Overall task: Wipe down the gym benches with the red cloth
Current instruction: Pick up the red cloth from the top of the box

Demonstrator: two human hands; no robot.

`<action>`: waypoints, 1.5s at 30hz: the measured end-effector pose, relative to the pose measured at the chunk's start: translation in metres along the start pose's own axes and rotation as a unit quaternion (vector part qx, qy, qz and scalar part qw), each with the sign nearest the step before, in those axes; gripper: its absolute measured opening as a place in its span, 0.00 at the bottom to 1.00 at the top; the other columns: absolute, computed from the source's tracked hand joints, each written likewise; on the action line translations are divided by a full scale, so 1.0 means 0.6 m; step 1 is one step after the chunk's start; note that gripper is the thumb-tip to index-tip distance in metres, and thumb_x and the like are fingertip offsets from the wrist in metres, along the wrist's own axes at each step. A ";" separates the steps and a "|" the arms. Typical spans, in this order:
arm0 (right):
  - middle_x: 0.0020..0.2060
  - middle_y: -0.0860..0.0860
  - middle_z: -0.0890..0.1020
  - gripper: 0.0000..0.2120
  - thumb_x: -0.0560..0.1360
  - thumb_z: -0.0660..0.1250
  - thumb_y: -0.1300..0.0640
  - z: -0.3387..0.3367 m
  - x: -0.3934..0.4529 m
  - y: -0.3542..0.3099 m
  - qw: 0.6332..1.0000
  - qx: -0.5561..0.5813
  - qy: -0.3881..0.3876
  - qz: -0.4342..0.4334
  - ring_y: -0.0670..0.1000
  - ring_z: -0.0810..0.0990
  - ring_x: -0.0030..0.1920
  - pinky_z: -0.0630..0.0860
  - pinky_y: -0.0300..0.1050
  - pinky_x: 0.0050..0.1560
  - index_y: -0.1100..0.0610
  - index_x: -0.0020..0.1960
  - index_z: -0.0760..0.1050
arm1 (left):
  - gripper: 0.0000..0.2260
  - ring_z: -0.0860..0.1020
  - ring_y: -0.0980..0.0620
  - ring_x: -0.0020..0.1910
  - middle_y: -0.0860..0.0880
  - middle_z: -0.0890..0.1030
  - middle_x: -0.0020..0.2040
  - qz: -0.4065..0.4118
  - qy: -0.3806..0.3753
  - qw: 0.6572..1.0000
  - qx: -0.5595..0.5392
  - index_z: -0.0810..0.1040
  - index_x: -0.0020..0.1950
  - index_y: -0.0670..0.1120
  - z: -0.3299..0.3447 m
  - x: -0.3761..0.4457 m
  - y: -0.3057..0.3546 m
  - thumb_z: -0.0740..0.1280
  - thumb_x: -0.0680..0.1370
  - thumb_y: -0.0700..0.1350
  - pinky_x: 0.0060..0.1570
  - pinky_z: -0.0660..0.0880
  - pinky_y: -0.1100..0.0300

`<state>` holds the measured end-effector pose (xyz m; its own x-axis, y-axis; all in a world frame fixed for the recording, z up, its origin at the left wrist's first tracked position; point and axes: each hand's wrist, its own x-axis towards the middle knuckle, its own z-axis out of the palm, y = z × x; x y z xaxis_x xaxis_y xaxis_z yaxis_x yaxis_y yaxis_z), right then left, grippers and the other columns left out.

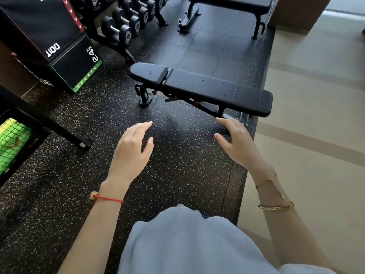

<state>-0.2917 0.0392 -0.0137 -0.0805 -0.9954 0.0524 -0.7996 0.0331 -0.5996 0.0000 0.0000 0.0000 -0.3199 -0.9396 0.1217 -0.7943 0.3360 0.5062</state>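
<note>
The near bench (201, 89) is long and flat, with smooth black padding and rounded ends. It stands on black metal legs on the floor (177, 175), which is dark rubber with tiny white specks. A second black bench (233, 3) stands farther back. The left hand (131, 151) and the right hand (237, 143) float above the floor, just in front of the near bench. Both are released, fingers loose, holding nothing. The red cloth is not in sight. A rack of round, shiny dumbbells (126, 22) sits back left, beside a black box (51, 42) with green arrows. Smooth tan flooring (316, 115) lies to the right.
</note>
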 end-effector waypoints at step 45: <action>0.68 0.51 0.74 0.21 0.80 0.64 0.53 0.370 0.842 -0.366 0.970 0.007 -0.178 -0.166 0.52 0.67 0.71 0.62 0.48 0.73 0.55 0.71 0.69 | 0.18 0.70 0.53 0.70 0.49 0.75 0.69 -0.215 0.107 0.971 -0.002 0.71 0.73 0.45 -0.193 0.488 -0.527 0.62 0.82 0.45 0.72 0.64 0.59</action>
<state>-0.0247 -0.4909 -0.0329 0.3925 -0.9192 -0.0326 -0.7378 -0.2934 -0.6079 0.2175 -0.3889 -0.0256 0.1560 -0.9851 0.0727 -0.8289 -0.0905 0.5521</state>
